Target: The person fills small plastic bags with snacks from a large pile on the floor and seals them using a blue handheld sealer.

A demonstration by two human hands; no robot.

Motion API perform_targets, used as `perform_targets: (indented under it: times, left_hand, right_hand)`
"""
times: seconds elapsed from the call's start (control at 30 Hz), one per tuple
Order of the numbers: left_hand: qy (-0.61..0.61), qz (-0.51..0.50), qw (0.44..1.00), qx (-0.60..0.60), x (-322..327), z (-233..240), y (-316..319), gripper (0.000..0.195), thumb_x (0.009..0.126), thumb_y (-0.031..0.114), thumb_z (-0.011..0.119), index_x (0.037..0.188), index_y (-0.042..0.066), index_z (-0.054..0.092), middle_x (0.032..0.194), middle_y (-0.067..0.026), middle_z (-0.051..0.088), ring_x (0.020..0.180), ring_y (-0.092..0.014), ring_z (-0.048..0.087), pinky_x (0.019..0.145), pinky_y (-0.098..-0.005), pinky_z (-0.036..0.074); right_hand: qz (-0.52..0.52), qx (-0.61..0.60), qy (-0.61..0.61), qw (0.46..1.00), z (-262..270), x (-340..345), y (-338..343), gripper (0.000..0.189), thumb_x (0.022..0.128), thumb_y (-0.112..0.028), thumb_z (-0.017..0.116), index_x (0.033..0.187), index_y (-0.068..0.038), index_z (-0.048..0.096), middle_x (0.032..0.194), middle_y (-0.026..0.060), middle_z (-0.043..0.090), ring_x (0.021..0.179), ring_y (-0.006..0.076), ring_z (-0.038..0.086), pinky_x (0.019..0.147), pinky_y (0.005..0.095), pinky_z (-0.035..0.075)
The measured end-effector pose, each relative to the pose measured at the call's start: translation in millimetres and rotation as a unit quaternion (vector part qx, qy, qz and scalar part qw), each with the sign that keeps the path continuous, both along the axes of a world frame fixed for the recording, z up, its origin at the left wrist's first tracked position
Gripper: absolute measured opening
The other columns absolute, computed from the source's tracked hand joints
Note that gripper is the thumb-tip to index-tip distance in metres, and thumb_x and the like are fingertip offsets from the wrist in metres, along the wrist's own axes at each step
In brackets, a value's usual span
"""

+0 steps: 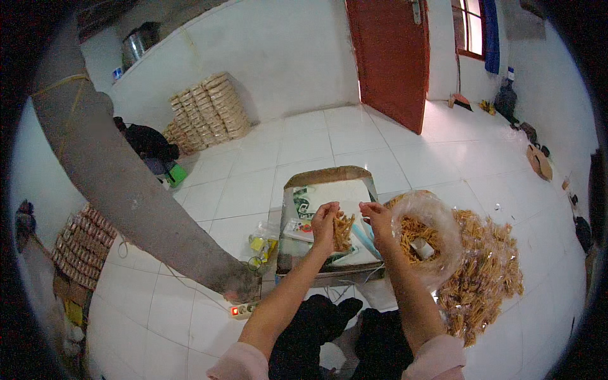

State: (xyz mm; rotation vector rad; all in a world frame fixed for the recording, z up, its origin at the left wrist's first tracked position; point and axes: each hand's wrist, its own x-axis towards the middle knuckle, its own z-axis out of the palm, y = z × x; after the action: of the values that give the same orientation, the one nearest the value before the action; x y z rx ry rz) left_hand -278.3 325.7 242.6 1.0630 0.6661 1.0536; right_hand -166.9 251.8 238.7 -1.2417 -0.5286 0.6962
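My left hand [325, 227] holds a small clear plastic bag of brown stick-shaped snacks [343, 232] above a low box-like stand with a white top [339, 190]. My right hand [378, 219] is raised just right of the bag, thumb and fingertips close together; whether they pinch a bit of film cannot be made out. Below it on the stand lies a light-blue bar-shaped thing [365, 242], partly hidden. A white pack with coloured print [298, 229] rests left of my left hand. Beside my right forearm stands a large open plastic bag [446, 223] holding loose snack sticks [412, 231] and a white object [422, 248].
A heap of filled snack packs [484, 280] covers the floor at right. A grey pillar [142, 190] slants down at left, near a lit power strip [242, 311] and a plastic bag with yellow pieces [262, 244]. Stacked packs [209, 114] lean by the wall; a red-brown door [392, 61] stands ajar.
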Motion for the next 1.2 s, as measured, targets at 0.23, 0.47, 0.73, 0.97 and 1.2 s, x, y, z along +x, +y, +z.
perform_targets:
  times: [0.23, 0.47, 0.73, 0.97, 1.2]
  left_hand:
    - [0.067, -0.063, 0.996, -0.007, -5.0, -91.5, 49.6, 0.025, 0.080, 0.024, 0.061, 0.088, 0.001, 0.056, 0.079, -0.0039, 0.055, 0.069, -0.011, 0.055, 0.062, -0.0230, 0.045]
    - [0.088, -0.099, 0.989, -0.060, 11.2, -140.4, 63.5, 0.019, 0.081, 0.018, 0.059, 0.088, 0.000, 0.055, 0.081, -0.0027, 0.055, 0.071, -0.010, 0.056, 0.063, -0.0230, 0.045]
    - [0.118, -0.147, 0.981, -0.047, 23.7, -139.5, 76.5, 0.015, 0.082, 0.015, 0.058, 0.087, 0.002, 0.054, 0.079, -0.0006, 0.053, 0.070, -0.008, 0.055, 0.062, -0.0219, 0.046]
    - [0.137, -0.175, 0.975, -0.004, 25.1, -144.5, 79.1, 0.015, 0.082, 0.015, 0.057, 0.088, 0.002, 0.054, 0.083, -0.0018, 0.053, 0.073, -0.010, 0.055, 0.064, -0.0226, 0.047]
    - [0.168, -0.182, 0.967, 0.058, 27.9, -143.5, 75.4, 0.016, 0.082, 0.016, 0.058, 0.087, 0.001, 0.055, 0.090, -0.0046, 0.049, 0.078, -0.011, 0.054, 0.068, -0.0233, 0.047]
  right_hand:
    - [-0.037, -0.279, -0.507, 0.815, -118.5, 44.0, -8.9, 0.044, 0.067, -0.032, 0.069, 0.094, 0.000, 0.055, 0.085, 0.0143, 0.054, 0.081, 0.0311, 0.051, 0.073, 0.0367, 0.041]
    - [-0.047, -0.324, -0.577, 0.748, -147.4, 24.9, 26.6, 0.065, 0.067, -0.036, 0.068, 0.108, 0.008, 0.041, 0.100, 0.0211, 0.042, 0.094, 0.0350, 0.044, 0.081, 0.0423, 0.037]
    - [0.000, -0.252, -0.325, 0.911, -147.2, 68.9, 24.0, 0.055, 0.072, -0.033, 0.066, 0.111, 0.002, 0.049, 0.101, 0.0200, 0.053, 0.090, 0.0302, 0.053, 0.079, 0.0366, 0.042]
    - [0.263, -0.261, -0.192, 0.909, -98.9, 76.5, 3.3, 0.052, 0.071, -0.031, 0.067, 0.114, -0.005, 0.051, 0.104, 0.0105, 0.056, 0.089, 0.0170, 0.054, 0.076, 0.0289, 0.044]
    - [0.328, -0.301, -0.169, 0.880, -89.0, 80.7, 21.1, 0.045, 0.072, -0.015, 0.068, 0.112, -0.001, 0.052, 0.095, 0.0076, 0.059, 0.084, 0.0117, 0.054, 0.074, 0.0248, 0.044]
